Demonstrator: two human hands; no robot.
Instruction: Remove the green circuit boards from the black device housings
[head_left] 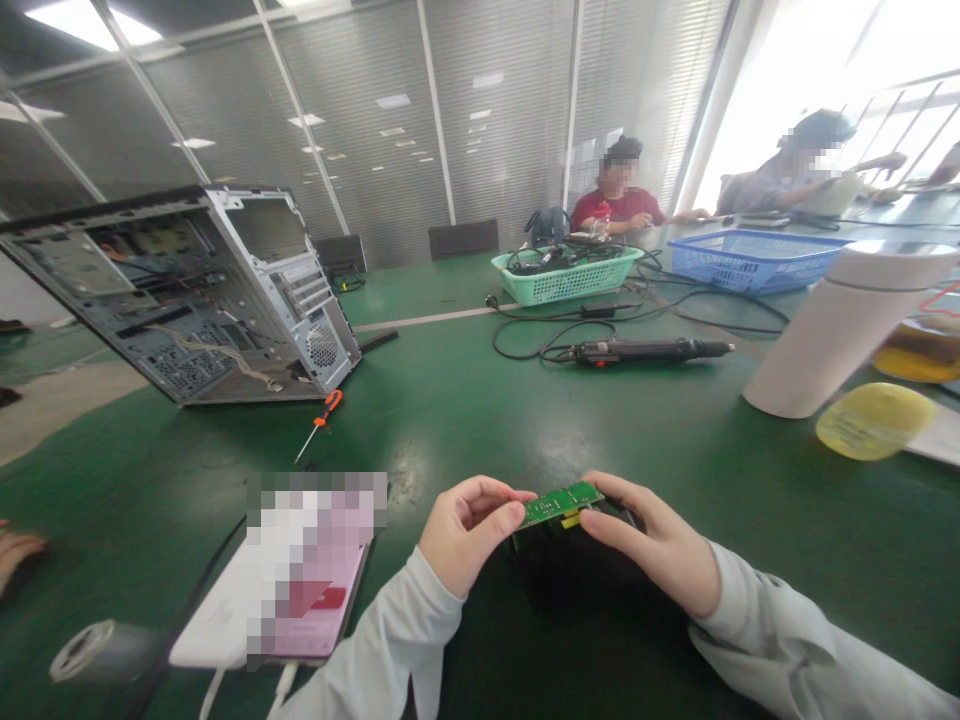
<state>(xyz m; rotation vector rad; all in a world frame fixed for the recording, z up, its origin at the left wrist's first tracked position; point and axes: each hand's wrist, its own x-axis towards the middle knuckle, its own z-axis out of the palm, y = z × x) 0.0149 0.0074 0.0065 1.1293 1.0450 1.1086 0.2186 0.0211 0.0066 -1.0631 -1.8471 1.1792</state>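
Note:
A small green circuit board (pixel 559 502) with a yellow part on its underside is held between my two hands, low in the middle of the view. My left hand (pixel 474 532) pinches its left end between thumb and fingers. At the right end, my right hand (pixel 654 540) grips the board, with the thumb near the yellow part. Something dark lies below and behind the board; its shape is hard to make out.
An open computer case (pixel 322 345) stands at the left, an orange screwdriver (pixel 321 420) beside it. A phone (pixel 330 590) lies front left. Behind are an electric screwdriver (pixel 652 350), green basket (pixel 574 280), blue basket (pixel 750 262) and pale bottle (pixel 840 330). Two people sit beyond.

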